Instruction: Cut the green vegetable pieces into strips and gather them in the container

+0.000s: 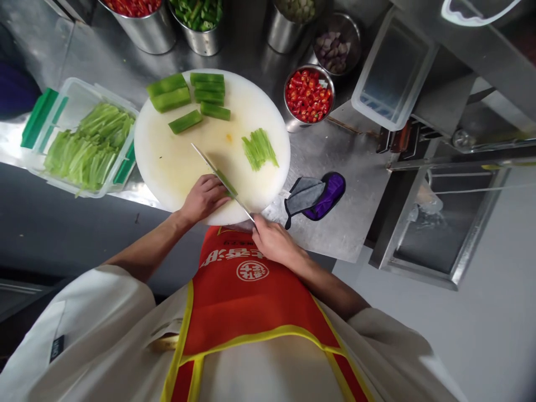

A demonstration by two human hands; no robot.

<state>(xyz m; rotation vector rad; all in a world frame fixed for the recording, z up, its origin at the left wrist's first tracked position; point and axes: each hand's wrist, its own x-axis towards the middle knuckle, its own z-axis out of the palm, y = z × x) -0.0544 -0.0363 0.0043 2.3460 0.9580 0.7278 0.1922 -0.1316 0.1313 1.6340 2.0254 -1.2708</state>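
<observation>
My right hand [274, 241] is closed round the handle of a kitchen knife [204, 157], its blade seen nearly edge-on and slanting away to the upper left. Beside the blade, my left hand [205, 196] has its fingers curled down on a green vegetable stem piece [226, 183], partly hidden by knife and fingers. Both work over the near part of a round white cutting board [167, 173]. Several thick green stem pieces [171, 99] lie at the board's far left. A small bunch of thin green strips [259, 149] rests on its right side.
Left of the board stands a clear plastic container [72, 92] with green strips. Metal pots of chopped red chillies [309, 95], green peppers [199, 14] and purple onion pieces [333, 50] stand beyond. A grey-purple cloth item [314, 196] lies right; a sink [444, 223] is farther right.
</observation>
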